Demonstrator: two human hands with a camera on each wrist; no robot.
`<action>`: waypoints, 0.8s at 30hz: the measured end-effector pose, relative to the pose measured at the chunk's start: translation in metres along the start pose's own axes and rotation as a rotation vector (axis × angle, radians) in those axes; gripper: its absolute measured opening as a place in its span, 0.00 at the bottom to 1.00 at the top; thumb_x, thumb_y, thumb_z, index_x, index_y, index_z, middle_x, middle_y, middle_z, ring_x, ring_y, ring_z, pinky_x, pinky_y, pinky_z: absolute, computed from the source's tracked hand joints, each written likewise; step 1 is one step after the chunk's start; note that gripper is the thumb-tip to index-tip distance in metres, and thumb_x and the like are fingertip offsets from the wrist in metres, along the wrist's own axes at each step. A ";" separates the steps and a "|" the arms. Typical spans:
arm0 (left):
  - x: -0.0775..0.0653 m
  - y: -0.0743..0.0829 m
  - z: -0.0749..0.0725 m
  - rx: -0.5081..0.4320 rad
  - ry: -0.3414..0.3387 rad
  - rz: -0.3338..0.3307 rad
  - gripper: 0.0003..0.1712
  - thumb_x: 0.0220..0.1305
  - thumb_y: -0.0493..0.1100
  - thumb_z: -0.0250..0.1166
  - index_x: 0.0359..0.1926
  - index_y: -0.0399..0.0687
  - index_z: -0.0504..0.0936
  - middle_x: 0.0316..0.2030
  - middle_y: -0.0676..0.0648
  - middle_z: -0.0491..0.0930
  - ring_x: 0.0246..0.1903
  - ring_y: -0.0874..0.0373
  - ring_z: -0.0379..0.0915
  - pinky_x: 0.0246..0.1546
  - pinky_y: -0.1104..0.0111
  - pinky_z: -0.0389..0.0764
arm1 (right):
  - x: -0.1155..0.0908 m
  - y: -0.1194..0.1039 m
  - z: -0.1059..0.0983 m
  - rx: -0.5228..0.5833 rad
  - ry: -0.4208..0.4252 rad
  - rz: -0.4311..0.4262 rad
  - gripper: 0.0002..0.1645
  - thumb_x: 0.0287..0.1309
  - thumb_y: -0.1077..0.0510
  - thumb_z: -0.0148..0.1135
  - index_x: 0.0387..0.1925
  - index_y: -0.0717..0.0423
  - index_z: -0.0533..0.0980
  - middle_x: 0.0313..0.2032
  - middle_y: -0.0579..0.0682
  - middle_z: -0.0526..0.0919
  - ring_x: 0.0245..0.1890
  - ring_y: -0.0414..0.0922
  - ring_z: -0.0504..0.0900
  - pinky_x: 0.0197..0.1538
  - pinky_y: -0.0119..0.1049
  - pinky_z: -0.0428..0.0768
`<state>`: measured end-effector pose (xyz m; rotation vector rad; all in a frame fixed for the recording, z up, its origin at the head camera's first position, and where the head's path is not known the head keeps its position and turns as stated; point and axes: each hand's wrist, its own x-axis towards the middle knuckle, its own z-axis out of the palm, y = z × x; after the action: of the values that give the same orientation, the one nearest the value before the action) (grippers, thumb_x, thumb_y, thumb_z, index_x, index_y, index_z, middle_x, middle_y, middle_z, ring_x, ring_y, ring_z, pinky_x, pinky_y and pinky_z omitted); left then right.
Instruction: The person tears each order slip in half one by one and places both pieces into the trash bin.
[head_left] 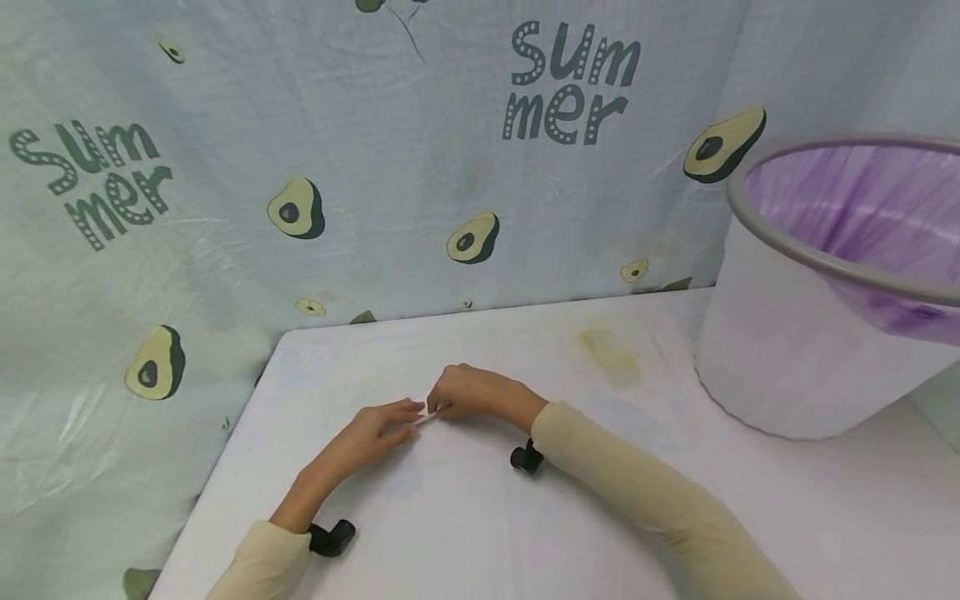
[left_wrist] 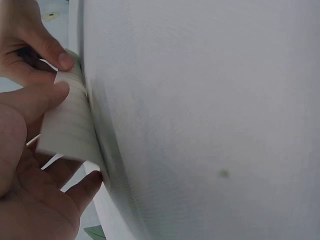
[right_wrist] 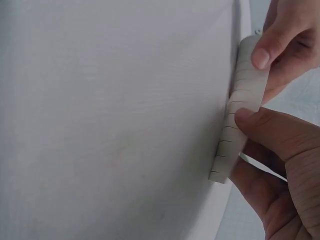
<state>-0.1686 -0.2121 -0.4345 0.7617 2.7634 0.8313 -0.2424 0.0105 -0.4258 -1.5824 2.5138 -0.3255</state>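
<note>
Between the hands, low over the white-covered table, is a white folded paper strip (head_left: 426,418). Short, evenly spaced dark marks, either slits or lines, run along one edge of the paper strip (right_wrist: 226,145) in the right wrist view. My left hand (head_left: 372,433) pinches one end, thumb on the near face and fingers behind. The left wrist view shows the paper strip (left_wrist: 72,125) curving, with a loose flap toward the left palm. My right hand (head_left: 471,390) pinches the other end between thumb and fingers. Some fingertips are hidden behind the paper.
The table (head_left: 450,525) has a white cloth with a faint yellow stain. At the right stands a large white bin (head_left: 795,358) with a grey rim and purple lining. Behind hangs a curtain (head_left: 375,167) printed with avocados. Each wrist wears a black camera.
</note>
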 end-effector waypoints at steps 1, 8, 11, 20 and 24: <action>0.000 0.000 0.001 -0.007 0.012 -0.003 0.18 0.73 0.39 0.63 0.60 0.39 0.82 0.65 0.39 0.76 0.68 0.40 0.68 0.63 0.46 0.72 | 0.000 0.000 0.000 0.001 0.013 -0.001 0.08 0.65 0.61 0.68 0.44 0.52 0.88 0.43 0.42 0.90 0.44 0.36 0.86 0.48 0.24 0.80; 0.003 0.002 0.005 -0.020 0.117 -0.022 0.15 0.74 0.39 0.62 0.57 0.42 0.85 0.58 0.39 0.82 0.60 0.42 0.78 0.58 0.48 0.79 | -0.006 0.000 0.001 0.029 0.083 0.050 0.07 0.67 0.60 0.67 0.42 0.50 0.89 0.41 0.41 0.90 0.42 0.35 0.87 0.46 0.23 0.80; 0.004 0.002 0.008 -0.009 0.189 -0.036 0.14 0.74 0.40 0.62 0.55 0.42 0.87 0.53 0.41 0.85 0.55 0.43 0.81 0.54 0.50 0.81 | -0.009 -0.001 -0.001 0.049 0.117 0.072 0.07 0.67 0.61 0.67 0.42 0.50 0.88 0.41 0.41 0.90 0.40 0.34 0.86 0.45 0.23 0.79; 0.005 0.007 0.010 -0.038 0.312 -0.003 0.13 0.73 0.40 0.63 0.53 0.44 0.88 0.50 0.43 0.87 0.52 0.48 0.84 0.47 0.55 0.84 | -0.020 0.002 -0.010 0.156 0.215 0.036 0.06 0.66 0.62 0.67 0.41 0.53 0.88 0.38 0.44 0.90 0.37 0.34 0.86 0.41 0.21 0.78; 0.006 0.012 0.010 -0.057 0.337 0.016 0.12 0.73 0.40 0.64 0.52 0.44 0.88 0.49 0.44 0.88 0.50 0.51 0.84 0.45 0.59 0.84 | -0.027 0.002 -0.015 0.167 0.246 0.016 0.06 0.66 0.61 0.68 0.41 0.54 0.88 0.39 0.45 0.90 0.37 0.33 0.86 0.42 0.20 0.79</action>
<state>-0.1662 -0.1959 -0.4359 0.6898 3.0080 1.1303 -0.2356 0.0371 -0.4118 -1.5401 2.5911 -0.7496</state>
